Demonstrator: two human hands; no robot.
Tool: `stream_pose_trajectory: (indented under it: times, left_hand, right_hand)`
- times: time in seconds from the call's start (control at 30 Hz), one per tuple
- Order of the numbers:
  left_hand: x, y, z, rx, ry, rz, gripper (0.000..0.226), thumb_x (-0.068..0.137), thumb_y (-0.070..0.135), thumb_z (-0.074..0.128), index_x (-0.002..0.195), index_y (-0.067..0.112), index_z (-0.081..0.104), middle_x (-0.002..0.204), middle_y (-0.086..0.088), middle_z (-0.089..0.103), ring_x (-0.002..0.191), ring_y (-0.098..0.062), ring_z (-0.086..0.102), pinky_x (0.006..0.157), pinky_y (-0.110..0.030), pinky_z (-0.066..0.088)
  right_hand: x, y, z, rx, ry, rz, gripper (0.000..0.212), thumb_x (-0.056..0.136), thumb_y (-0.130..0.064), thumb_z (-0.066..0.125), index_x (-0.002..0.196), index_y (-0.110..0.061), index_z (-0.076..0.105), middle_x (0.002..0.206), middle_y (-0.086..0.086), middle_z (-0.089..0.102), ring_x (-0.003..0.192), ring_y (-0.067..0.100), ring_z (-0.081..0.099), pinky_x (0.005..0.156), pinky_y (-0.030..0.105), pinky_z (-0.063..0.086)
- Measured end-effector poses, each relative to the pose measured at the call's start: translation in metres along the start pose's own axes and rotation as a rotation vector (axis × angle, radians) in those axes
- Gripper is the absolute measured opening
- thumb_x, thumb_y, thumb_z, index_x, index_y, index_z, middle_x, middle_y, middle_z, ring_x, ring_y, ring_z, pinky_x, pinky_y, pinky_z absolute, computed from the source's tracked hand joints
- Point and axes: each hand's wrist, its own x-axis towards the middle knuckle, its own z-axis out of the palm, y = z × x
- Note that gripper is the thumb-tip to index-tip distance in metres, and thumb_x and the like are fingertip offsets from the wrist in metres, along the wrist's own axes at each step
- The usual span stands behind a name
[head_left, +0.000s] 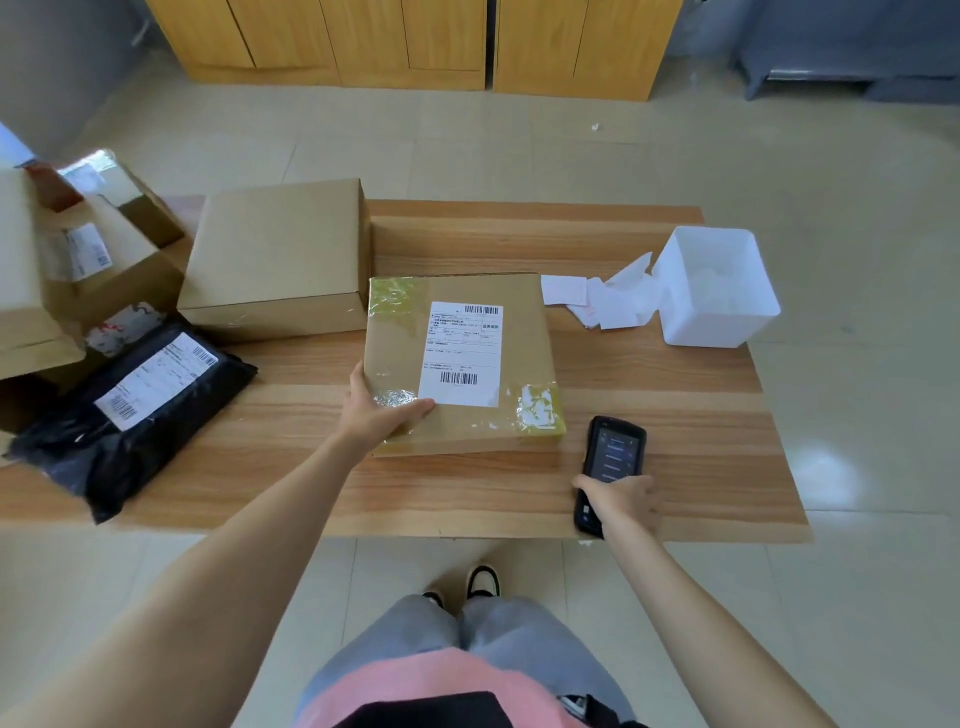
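Observation:
A flat cardboard parcel (524, 343) with a white shipping label (462, 353) and yellowish tape lies in the middle of the wooden table (311, 483). My left hand (376, 410) grips its near left corner, thumb on top by the label and fingers along the left edge. A black handheld scanner (612, 452) with a lit screen lies on the table to the right of the parcel. My right hand (621, 501) holds the scanner's near end.
A larger plain carton (280, 260) stands behind and left of the parcel. A black mailer bag (130, 410) and several more boxes (78, 260) crowd the left end. A white plastic bin (714, 291) and loose paper slips (602, 301) sit at the back right.

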Motion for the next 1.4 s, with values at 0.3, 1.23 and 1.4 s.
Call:
stream_pose_trajectory:
  times: [0.3, 1.23, 1.4]
  left_hand:
    - [-0.007, 0.009, 0.004, 0.049, -0.006, 0.029, 0.129, 0.052, 0.046, 0.09, 0.15, 0.027, 0.008, 0.145, -0.002, 0.036, 0.125, -0.02, 0.046, 0.068, -0.015, 0.047]
    - [-0.012, -0.003, -0.002, 0.149, -0.083, 0.139, 0.137, 0.059, 0.043, 0.087, 0.151, 0.024, -0.013, 0.155, -0.013, 0.016, 0.142, -0.028, 0.022, 0.114, -0.044, 0.024]
    - [-0.011, -0.005, 0.0, 0.068, -0.044, 0.134, 0.125, 0.059, 0.033, 0.09, 0.151, 0.017, 0.007, 0.149, -0.009, 0.029, 0.136, -0.024, 0.031, 0.112, -0.039, 0.029]
  right_hand:
    - [0.002, -0.006, -0.029, 0.324, -0.241, -0.036, 0.048, 0.069, -0.024, 0.082, 0.106, -0.004, 0.058, 0.093, 0.009, 0.064, 0.086, 0.025, 0.059, 0.072, 0.031, 0.047]
    - [-0.147, -0.04, 0.001, 0.586, -0.946, -0.216, 0.076, 0.057, 0.004, 0.072, 0.127, -0.01, 0.049, 0.094, 0.016, 0.071, 0.079, 0.035, 0.069, 0.073, 0.043, 0.057]
    - [-0.152, -0.036, -0.001, 0.583, -0.944, -0.226, 0.067, 0.064, 0.011, 0.071, 0.124, -0.011, 0.05, 0.092, 0.015, 0.071, 0.079, 0.035, 0.069, 0.073, 0.042, 0.057]
